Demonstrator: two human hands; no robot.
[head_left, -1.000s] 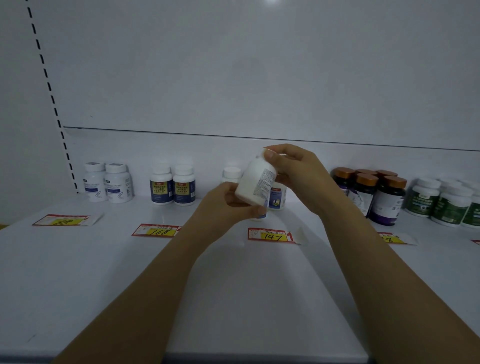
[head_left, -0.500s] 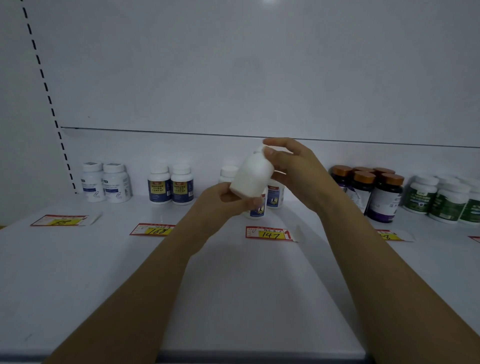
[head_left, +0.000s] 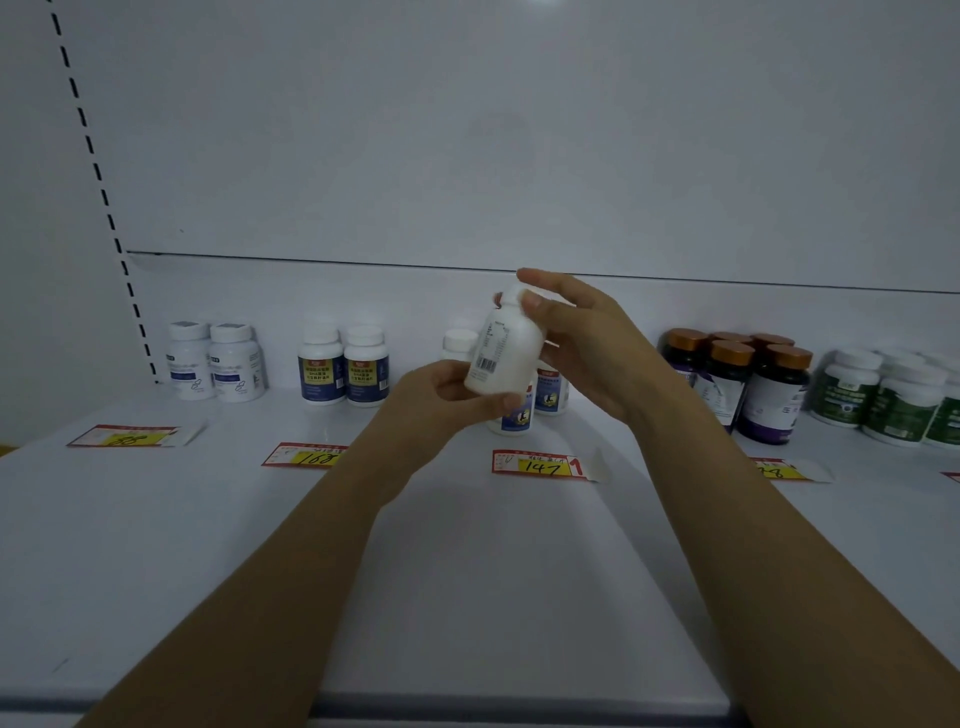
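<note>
A white painted shelf (head_left: 156, 545) with a white back panel (head_left: 467, 156) is shown, and both forearms are extended over it. The left hand (head_left: 436, 395) is cupped under the base of the thing in hand, a white plastic pill bottle with a white cap (head_left: 511, 348). Its thumb and fingers (head_left: 496, 402) are curled round the bottle's lower edge. The right hand (head_left: 587, 353) is applied at the cap end. Its thumb and forefinger are pinched on the cap, and how its other fingers (head_left: 543, 280) lie is not clearly shown.

The bottle is thus held between the two sets of fingers, clear of the shelf and tilted, with the cap uppermost. Half a second earlier a plain white side was presented. The bottle has since been turned about its long axis, so that a printed panel with a black barcode (head_left: 485, 364) is now faced towards the camera. From this it is judged that the label is being inspected and that the bottle is not yet being returned to the shelf.

Blue-labelled white bottles (head_left: 517, 418) are stood just behind and below the fingers. Dark bottles with copper caps (head_left: 769, 384) are grouped well to the right of the fingers. A red-and-yellow price tag marked 147 (head_left: 540, 464) is laid flat below the fingers.
</note>
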